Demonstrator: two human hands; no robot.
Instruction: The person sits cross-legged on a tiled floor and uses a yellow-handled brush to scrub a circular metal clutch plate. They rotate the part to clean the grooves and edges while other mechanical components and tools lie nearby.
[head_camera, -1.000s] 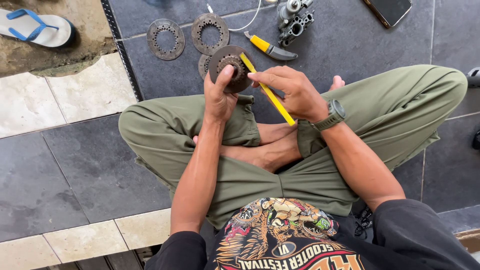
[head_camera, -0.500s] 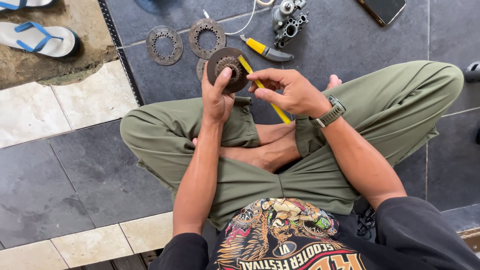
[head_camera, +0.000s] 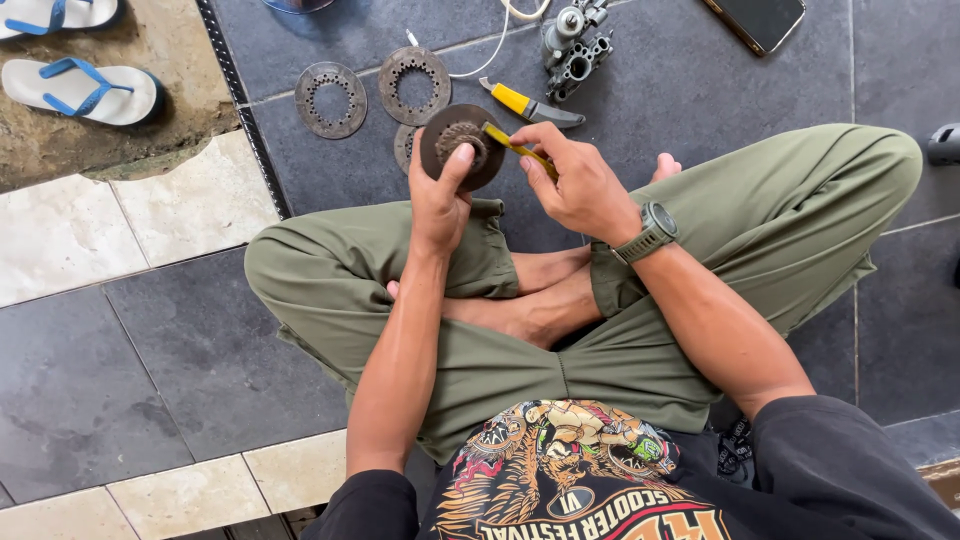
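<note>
I sit cross-legged on a dark tiled floor. My left hand grips a round rusty metal hub with a toothed centre, holding it up above my knee. My right hand, with a watch on the wrist, is closed around a yellow-handled tool whose tip rests against the hub's centre. Both hands are close together in front of my folded legs.
Two flat toothed metal discs and part of a third lie on the floor beyond the hub. A yellow-handled knife, a grey carburettor-like part, a white cable, a phone and blue-strapped sandals lie around.
My right hand has slid along the yellow tool toward the hub, and the tool now lies flatter with its tip at the hub's centre. The left hand still holds the hub.
</note>
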